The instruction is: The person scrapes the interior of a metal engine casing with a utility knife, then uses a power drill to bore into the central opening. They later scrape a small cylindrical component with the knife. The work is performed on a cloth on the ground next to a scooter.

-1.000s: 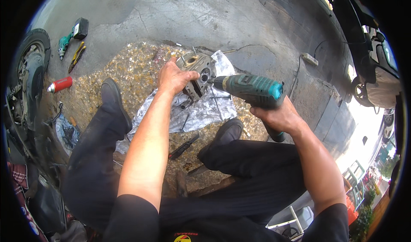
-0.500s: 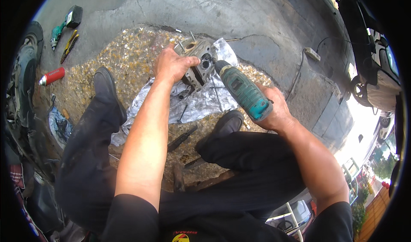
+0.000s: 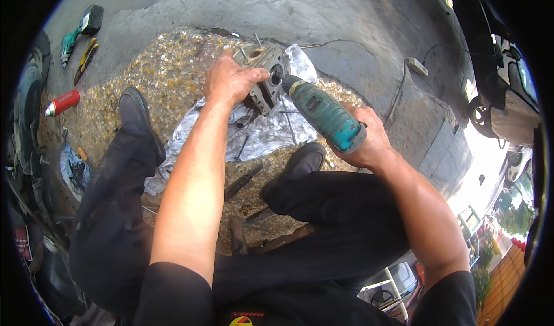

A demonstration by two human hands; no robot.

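A metal engine part, apparently a cylinder head (image 3: 266, 100), is propped up on a crumpled, stained silver-white sheet (image 3: 193, 135). My left hand (image 3: 229, 81) grips its left side, thumb lying across the top toward a round opening; the other fingers are mostly hidden. Thin studs stick up from its far side. In my right hand (image 3: 365, 138) is a teal cordless drill (image 3: 326, 115), my fingers wrapped round its handle. Its dark nose points left at the round opening, very close to it; whether a bit touches inside cannot be made out.
At far left lie a second teal drill (image 3: 70, 42), yellow-handled pliers (image 3: 86, 60) and a red spray can (image 3: 62, 102). A dark slim tool (image 3: 242, 182) lies between my shoes. A blue bag (image 3: 75, 167) sits left of my leg. A power strip (image 3: 416, 66) lies at right.
The whole view has shifted slightly, so things sit a little further left and up. The cylinder head looks slightly turned; both hands keep their hold, the drill's nose still at the opening.
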